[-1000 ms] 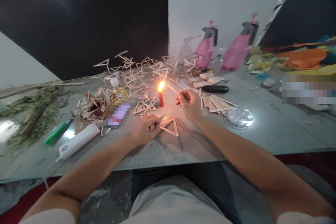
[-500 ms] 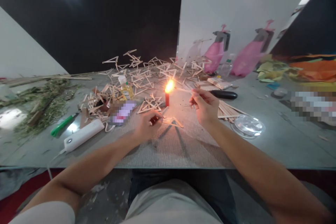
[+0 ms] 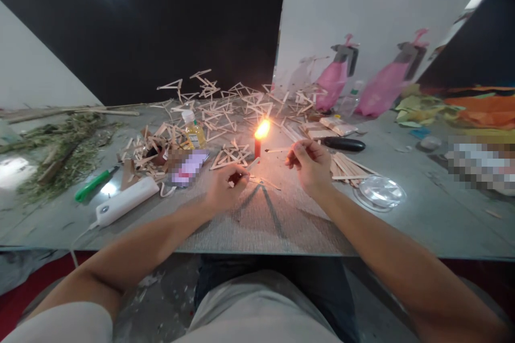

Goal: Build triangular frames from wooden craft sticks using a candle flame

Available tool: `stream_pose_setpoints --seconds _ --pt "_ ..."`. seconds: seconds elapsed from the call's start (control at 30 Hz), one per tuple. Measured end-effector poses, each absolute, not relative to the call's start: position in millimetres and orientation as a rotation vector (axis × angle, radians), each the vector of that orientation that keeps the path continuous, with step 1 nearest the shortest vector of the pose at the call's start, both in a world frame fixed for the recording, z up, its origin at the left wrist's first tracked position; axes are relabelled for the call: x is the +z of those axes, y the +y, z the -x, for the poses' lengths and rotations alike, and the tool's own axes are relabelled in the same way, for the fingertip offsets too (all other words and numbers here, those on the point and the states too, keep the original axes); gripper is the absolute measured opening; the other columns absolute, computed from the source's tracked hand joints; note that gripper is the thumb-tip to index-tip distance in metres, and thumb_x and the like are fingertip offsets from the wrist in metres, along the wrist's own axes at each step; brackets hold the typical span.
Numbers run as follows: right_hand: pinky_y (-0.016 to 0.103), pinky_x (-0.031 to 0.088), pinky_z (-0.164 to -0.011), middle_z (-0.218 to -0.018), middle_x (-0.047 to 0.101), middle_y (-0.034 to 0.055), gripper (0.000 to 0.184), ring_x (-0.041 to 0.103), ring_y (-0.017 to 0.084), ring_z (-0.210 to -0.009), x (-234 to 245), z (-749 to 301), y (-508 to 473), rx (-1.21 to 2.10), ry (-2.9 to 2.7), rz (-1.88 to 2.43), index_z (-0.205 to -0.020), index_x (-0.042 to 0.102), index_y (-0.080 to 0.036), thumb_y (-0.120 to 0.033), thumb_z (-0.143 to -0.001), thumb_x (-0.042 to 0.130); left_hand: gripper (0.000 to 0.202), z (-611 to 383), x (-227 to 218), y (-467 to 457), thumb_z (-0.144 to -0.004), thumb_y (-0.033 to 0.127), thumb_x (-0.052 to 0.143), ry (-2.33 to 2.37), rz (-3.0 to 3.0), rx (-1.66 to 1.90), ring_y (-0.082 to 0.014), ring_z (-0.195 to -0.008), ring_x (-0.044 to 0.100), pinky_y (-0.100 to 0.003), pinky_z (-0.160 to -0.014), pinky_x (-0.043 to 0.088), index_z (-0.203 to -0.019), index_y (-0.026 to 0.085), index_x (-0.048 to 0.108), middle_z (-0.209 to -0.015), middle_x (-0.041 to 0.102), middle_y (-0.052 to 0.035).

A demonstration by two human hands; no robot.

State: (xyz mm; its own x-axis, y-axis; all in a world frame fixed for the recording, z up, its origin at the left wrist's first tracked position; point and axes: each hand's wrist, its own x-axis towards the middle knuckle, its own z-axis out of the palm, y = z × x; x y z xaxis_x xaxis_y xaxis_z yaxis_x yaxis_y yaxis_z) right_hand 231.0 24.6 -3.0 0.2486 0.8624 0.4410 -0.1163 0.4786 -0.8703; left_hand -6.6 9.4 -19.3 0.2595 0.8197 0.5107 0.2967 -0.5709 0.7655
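A short red candle point(image 3: 257, 147) burns upright on the grey table point(image 3: 281, 225), its flame bright. My right hand point(image 3: 309, 163) is closed in a pinch on a thin stick point(image 3: 277, 150) whose far end points at the candle, just right of the flame. My left hand point(image 3: 225, 187) rests on the table in front of the candle, fingers closed on a flat wooden stick point(image 3: 251, 165) joined to a stick triangle point(image 3: 263, 182) lying on the table.
Several stick triangles point(image 3: 225, 112) are heaped behind the candle. A small oil bottle point(image 3: 193, 131), a white glue gun point(image 3: 126, 201), a green cutter point(image 3: 93, 185) and dried plants point(image 3: 60, 153) lie left. Loose sticks point(image 3: 348, 167), a black handle point(image 3: 343, 144), a clear dish point(image 3: 380, 190), pink spray bottles point(image 3: 336, 77) stand right.
My right hand has drawn back slightly from the flame, the thin stick now level beside the candle. My left hand has tilted the stick triangle lower towards the table.
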Motion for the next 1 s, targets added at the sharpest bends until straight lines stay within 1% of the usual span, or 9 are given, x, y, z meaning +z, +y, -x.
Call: stream_pose_setpoints --seconds 0.17,0.3,0.53,0.9,1.0 --pt "0.027 0.051 -0.046 -0.065 0.067 -0.0026 0.043 0.064 0.013 -0.051 -4.4 -227.5 23.0 0.799 -1.149 0.845 -0.084 0.060 -0.024 -0.065 -0.083 0.076 0.007 5.8 -17.9 8.6 -0.085 0.016 0.063 1.026 -1.994 1.303 -0.0101 -0.060 0.057 -0.021 -0.054 0.045 -0.083 0.019 0.069 -0.073 0.068 0.0009" --pt "0.027 0.053 -0.047 -0.066 0.069 -0.0009 0.045 0.066 0.014 -0.051 -4.1 -222.1 17.7 0.827 -1.182 0.857 -0.083 0.062 -0.023 -0.065 -0.082 0.077 0.008 5.8 -15.9 6.7 -0.085 0.016 0.063 1.016 -1.997 1.303 -0.0100 -0.061 0.057 -0.021 -0.056 0.047 -0.082 0.019 0.069 -0.073 0.068 0.0008" --pt "0.027 0.054 -0.047 -0.065 0.070 -0.0007 0.046 0.066 0.014 -0.052 -4.8 -215.9 13.8 0.825 -1.198 0.878 -0.084 0.063 -0.023 -0.066 -0.081 0.077 0.006 5.7 -15.6 5.6 -0.085 0.017 0.065 1.015 -2.000 1.308 -0.0104 -0.060 0.056 -0.022 -0.055 0.046 -0.083 0.020 0.069 -0.074 0.068 0.0012" --pt "0.025 0.054 -0.047 -0.064 0.070 -0.0015 0.041 0.067 0.013 -0.053 -5.5 -214.2 10.6 0.761 -1.228 0.844 -0.086 0.064 -0.021 -0.060 -0.085 0.077 0.007 5.5 -14.9 3.5 -0.086 0.016 0.062 1.005 -2.008 1.294 -0.0089 -0.058 0.053 -0.020 -0.054 0.042 -0.082 0.019 0.068 -0.067 0.063 0.0032" --pt "0.024 0.055 -0.047 -0.064 0.070 -0.0016 0.040 0.068 0.012 -0.053 -8.1 -214.0 11.9 0.748 -1.238 0.841 -0.086 0.064 -0.021 -0.060 -0.086 0.076 0.007 5.0 -14.5 3.1 -0.086 0.016 0.062 0.982 -2.017 1.305 -0.0089 -0.058 0.053 -0.020 -0.054 0.042 -0.082 0.019 0.067 -0.068 0.064 0.0026"
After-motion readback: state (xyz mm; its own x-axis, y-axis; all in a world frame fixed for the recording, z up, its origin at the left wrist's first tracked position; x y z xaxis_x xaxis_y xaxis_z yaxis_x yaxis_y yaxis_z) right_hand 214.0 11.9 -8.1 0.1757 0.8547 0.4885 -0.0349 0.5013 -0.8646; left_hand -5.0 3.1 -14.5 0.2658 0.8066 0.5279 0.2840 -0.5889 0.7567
